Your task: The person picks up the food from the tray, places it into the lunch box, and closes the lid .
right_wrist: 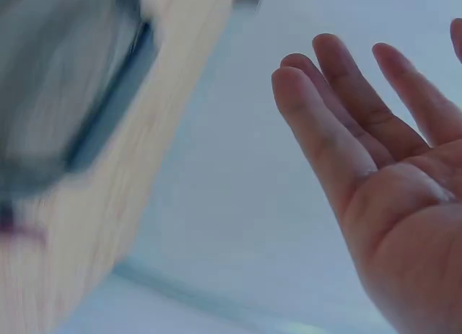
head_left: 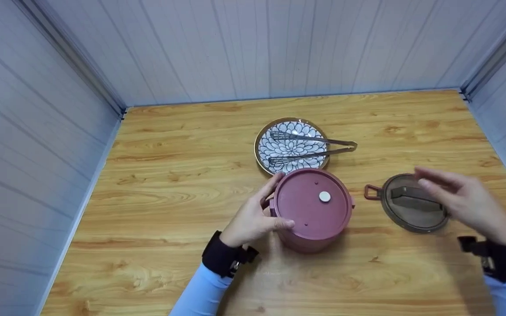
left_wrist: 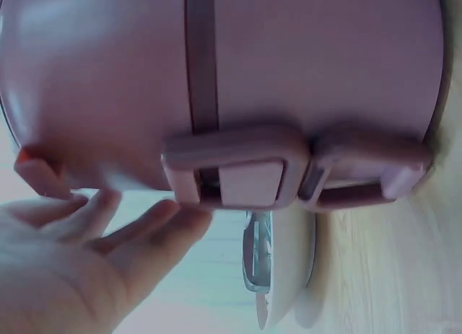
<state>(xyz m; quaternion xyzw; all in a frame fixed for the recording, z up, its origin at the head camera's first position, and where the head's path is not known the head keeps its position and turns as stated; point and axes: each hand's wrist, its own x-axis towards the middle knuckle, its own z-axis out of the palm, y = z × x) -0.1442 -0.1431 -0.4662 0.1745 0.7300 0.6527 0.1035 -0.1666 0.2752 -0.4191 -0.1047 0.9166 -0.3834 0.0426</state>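
Observation:
A round dusty-pink lunch box (head_left: 312, 204) stands upright mid-table, a white button on its top. My left hand (head_left: 257, 221) holds its left side, thumb on the top edge and fingers round the back. Up close in the left wrist view, those fingers touch near the clips (left_wrist: 249, 179) on its wall. My right hand (head_left: 472, 199) is over the right edge of a round dark translucent lid (head_left: 411, 221), fingers apart and holding nothing. That lid has a raised bar handle and a pink clip (head_left: 372, 192) sticking out to its left.
Behind the lunch box sits a brown-rimmed plate (head_left: 262, 164) with a petal pattern. Metal tongs (head_left: 341, 142) lie across it, their bent end past its right rim. Pale panel walls (head_left: 244, 48) border the wooden table (head_left: 169, 184) at the back and sides.

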